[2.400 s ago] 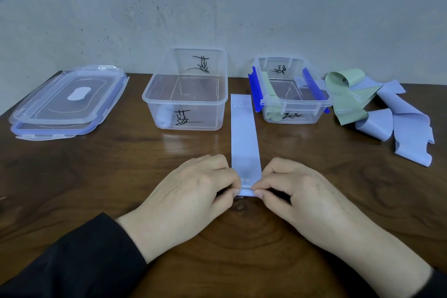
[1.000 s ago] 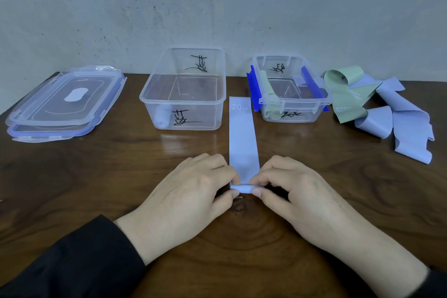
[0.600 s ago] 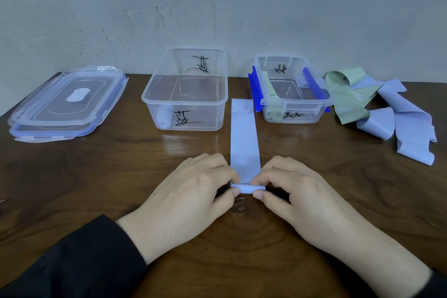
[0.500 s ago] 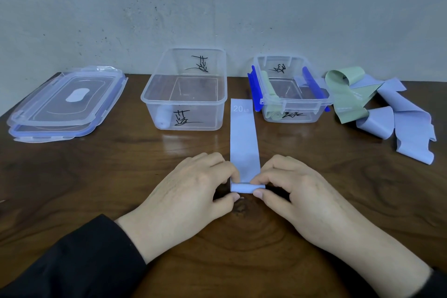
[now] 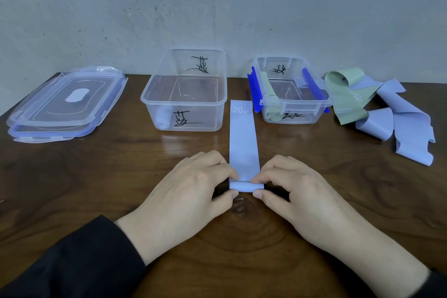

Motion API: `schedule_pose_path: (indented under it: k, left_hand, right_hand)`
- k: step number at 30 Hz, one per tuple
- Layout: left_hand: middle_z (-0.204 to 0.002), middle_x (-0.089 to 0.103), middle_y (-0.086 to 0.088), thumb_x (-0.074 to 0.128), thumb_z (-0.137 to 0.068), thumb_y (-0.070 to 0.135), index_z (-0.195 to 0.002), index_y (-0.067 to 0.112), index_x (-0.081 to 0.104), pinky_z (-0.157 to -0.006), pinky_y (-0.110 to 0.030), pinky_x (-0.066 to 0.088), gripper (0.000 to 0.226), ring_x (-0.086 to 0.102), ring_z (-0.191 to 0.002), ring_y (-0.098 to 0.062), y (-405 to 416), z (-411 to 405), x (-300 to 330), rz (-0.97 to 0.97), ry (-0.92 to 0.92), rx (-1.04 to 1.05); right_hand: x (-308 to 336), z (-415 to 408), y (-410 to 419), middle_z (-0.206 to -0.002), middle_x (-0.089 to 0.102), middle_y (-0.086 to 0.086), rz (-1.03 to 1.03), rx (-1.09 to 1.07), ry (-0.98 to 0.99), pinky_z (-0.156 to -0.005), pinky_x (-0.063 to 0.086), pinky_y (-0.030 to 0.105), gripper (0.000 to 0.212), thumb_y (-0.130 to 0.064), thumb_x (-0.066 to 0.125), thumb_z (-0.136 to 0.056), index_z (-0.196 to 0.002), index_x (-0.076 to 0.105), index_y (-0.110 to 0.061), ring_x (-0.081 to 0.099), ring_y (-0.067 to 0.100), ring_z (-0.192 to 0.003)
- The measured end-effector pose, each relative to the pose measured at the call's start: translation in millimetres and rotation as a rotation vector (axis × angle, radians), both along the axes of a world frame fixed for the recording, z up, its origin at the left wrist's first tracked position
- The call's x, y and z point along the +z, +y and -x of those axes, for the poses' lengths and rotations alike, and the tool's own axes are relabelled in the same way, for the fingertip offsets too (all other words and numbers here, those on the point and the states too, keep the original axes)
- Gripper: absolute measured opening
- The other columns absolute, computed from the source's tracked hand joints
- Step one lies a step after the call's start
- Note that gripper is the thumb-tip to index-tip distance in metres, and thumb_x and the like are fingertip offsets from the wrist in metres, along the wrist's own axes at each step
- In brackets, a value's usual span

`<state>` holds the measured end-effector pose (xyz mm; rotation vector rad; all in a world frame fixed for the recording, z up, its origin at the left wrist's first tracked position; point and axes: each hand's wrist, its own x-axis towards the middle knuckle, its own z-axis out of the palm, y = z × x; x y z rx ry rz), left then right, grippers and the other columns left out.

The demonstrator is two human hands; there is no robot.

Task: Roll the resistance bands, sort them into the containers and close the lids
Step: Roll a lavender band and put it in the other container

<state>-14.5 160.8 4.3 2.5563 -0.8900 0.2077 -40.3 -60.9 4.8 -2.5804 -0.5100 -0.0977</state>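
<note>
Rolling a blue band, most of the job not yet done.

Head view: the left hand and right hand pinch the two ends of a small roll at the near end of the blue band, which lies flat with its long axis running near to far, "20 LB" end between the left container and right container. Each holds one rolled band; the loose bands far right and the lids far left wait.

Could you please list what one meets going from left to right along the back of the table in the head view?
Stacked lids → larger clear container → smaller container with blue clips → loose green band → loose lavender bands.
</note>
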Motion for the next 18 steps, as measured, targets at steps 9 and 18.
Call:
schedule_pose_path:
  k: [9,18]
  left_hand:
    - [-0.091,0.05,0.018,0.06,-0.091,0.038,-0.102,0.032,0.069,-0.072,-0.024,0.047,0.016,0.051,-0.084,-0.006,0.0,0.5,1.2,0.01,0.004,0.01]
    - [-0.093,0.048,0.02,0.054,-0.09,0.049,-0.108,0.035,0.067,-0.076,-0.025,0.047,0.026,0.049,-0.086,-0.004,-0.2,1.1,0.7,0.011,0.021,0.011]
  right_hand:
    - [2.5,2.7,2.0,-0.104,0.052,-0.024,0.007,-0.004,0.005,-0.086,0.046,0.02,0.023,-0.042,0.059,-0.094,-0.114,0.065,-0.035,0.049,0.0,-0.103]
    - [2.3,1.0,2.1,-0.102,0.054,-0.022,0.014,-0.013,0.008,-0.083,0.045,0.019,0.013,-0.038,0.059,-0.094,-0.104,0.067,-0.033,0.05,0.002,-0.099]
